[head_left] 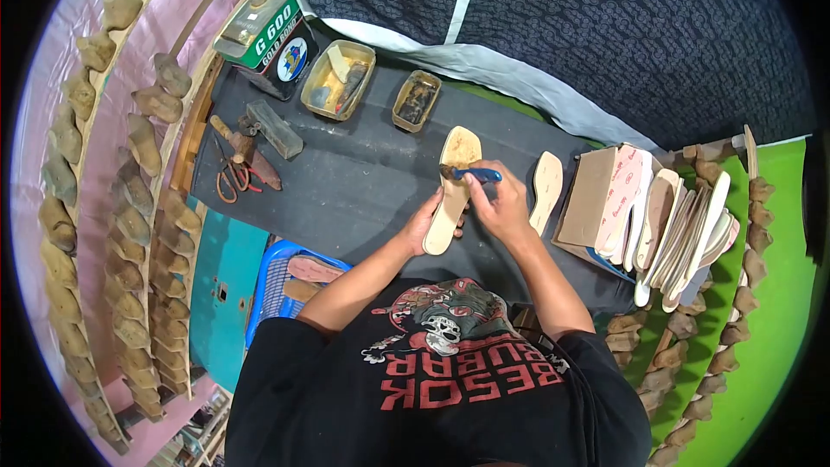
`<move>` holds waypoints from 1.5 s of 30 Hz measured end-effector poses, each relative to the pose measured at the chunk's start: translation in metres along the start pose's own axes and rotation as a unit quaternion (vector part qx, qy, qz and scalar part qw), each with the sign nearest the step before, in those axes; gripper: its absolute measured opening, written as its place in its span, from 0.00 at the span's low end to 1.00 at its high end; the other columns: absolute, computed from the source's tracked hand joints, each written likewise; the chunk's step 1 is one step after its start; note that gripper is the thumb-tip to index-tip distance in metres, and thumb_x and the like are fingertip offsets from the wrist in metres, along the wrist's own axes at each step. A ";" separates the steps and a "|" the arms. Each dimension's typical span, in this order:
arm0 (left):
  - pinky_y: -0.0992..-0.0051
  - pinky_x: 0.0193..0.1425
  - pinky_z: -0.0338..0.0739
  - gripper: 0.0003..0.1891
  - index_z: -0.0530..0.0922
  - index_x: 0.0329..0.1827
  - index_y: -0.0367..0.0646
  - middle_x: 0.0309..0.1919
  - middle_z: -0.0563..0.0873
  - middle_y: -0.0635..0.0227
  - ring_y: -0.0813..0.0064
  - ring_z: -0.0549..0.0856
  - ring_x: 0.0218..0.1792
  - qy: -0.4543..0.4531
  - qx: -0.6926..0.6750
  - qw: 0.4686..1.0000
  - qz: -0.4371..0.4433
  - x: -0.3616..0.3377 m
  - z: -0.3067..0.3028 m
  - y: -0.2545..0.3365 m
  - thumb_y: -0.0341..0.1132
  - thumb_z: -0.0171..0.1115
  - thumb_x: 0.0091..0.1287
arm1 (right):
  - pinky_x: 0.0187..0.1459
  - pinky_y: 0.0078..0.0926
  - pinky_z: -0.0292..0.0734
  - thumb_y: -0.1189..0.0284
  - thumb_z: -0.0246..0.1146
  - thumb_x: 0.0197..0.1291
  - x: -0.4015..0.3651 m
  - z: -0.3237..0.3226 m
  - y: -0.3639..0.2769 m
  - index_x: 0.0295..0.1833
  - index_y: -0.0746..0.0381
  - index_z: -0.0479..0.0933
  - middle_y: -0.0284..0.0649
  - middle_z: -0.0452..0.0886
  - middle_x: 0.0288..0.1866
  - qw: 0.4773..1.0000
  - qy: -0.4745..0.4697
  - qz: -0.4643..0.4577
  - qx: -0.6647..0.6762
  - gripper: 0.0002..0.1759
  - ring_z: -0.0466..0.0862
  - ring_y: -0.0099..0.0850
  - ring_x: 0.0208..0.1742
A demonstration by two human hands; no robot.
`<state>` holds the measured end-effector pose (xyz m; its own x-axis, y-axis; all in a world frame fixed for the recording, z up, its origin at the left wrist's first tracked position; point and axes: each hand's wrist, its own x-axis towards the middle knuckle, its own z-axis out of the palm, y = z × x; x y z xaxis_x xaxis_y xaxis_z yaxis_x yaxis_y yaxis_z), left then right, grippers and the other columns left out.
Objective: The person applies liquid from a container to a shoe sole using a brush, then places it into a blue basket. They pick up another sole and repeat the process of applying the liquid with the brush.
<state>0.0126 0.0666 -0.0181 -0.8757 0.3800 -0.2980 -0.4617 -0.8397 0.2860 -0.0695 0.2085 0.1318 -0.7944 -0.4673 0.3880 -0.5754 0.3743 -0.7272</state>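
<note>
Gripping a pale insole (pixel 450 199) at the centre of the frame, the left hand (pixel 425 223) is wrapping its fingers around the lower end and holding it over the dark counter (pixel 346 182). The right hand (pixel 500 205) is closing its fingers tightly on a blue-handled brush (pixel 474 175), whose tip is touching the insole's upper half. A second insole (pixel 546 190) is lying just right of the hands, beside a stack of soles (pixel 670 229). A green glue can (pixel 268 35) and two trays (pixel 337 79) are sitting at upper left.
</note>
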 end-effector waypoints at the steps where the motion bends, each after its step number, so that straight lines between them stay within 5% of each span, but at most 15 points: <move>1: 0.65 0.45 0.80 0.29 0.78 0.66 0.47 0.49 0.86 0.64 0.69 0.83 0.44 -0.008 -0.004 1.000 -0.004 0.001 0.000 0.000 0.63 0.50 0.81 | 0.44 0.37 0.83 0.75 0.70 0.68 -0.001 -0.001 0.001 0.49 0.67 0.82 0.49 0.88 0.43 1.000 0.015 -0.004 0.001 0.08 0.90 0.45 0.42; 7: 0.64 0.46 0.81 0.28 0.79 0.65 0.47 0.49 0.85 0.66 0.69 0.83 0.45 -0.038 -0.022 0.999 -0.028 0.001 0.000 -0.002 0.62 0.50 0.81 | 0.40 0.35 0.84 0.76 0.70 0.68 0.010 -0.003 0.008 0.48 0.67 0.81 0.49 0.87 0.41 0.997 0.076 0.013 -0.002 0.08 0.90 0.42 0.37; 14: 0.65 0.45 0.79 0.28 0.79 0.65 0.48 0.49 0.85 0.65 0.69 0.82 0.44 -0.003 -0.012 1.000 0.004 -0.010 0.007 0.000 0.61 0.51 0.82 | 0.41 0.37 0.83 0.78 0.70 0.67 0.002 0.001 -0.004 0.49 0.68 0.81 0.48 0.87 0.40 0.998 0.011 -0.065 -0.020 0.09 0.89 0.43 0.38; 19: 0.66 0.45 0.78 0.27 0.78 0.66 0.49 0.49 0.85 0.65 0.69 0.82 0.44 -0.037 -0.045 0.998 -0.029 -0.005 -0.005 -0.004 0.61 0.51 0.82 | 0.44 0.39 0.83 0.79 0.70 0.67 0.018 0.004 0.010 0.50 0.67 0.79 0.50 0.86 0.43 0.995 0.069 -0.063 -0.030 0.09 0.89 0.47 0.41; 30: 0.65 0.45 0.80 0.24 0.78 0.65 0.53 0.46 0.87 0.67 0.68 0.85 0.43 -0.014 -0.035 0.999 -0.001 0.002 -0.006 0.004 0.61 0.51 0.82 | 0.44 0.40 0.83 0.78 0.70 0.65 -0.008 0.005 -0.014 0.48 0.67 0.80 0.49 0.87 0.42 1.000 0.023 -0.015 0.007 0.09 0.89 0.48 0.41; 40: 0.62 0.51 0.88 0.30 0.72 0.72 0.44 0.56 0.86 0.61 0.66 0.88 0.48 -0.038 0.046 0.998 0.036 0.008 0.020 0.019 0.60 0.45 0.84 | 0.40 0.33 0.85 0.79 0.71 0.66 0.000 -0.025 0.010 0.47 0.68 0.81 0.47 0.88 0.41 0.990 0.128 0.039 -0.053 0.07 0.90 0.39 0.37; 45: 0.63 0.52 0.90 0.29 0.70 0.74 0.44 0.57 0.86 0.61 0.66 0.90 0.48 -0.016 0.068 0.997 0.044 0.011 0.025 0.010 0.58 0.45 0.85 | 0.41 0.32 0.85 0.79 0.72 0.65 -0.003 -0.013 0.006 0.47 0.67 0.82 0.47 0.89 0.41 0.991 0.126 -0.011 -0.044 0.08 0.91 0.39 0.38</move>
<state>-0.0053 0.0720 0.0042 -0.9168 0.3211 -0.2376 -0.3957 -0.8111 0.4307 -0.0726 0.2224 0.1337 -0.7982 -0.2662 0.5405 -0.5995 0.4397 -0.6688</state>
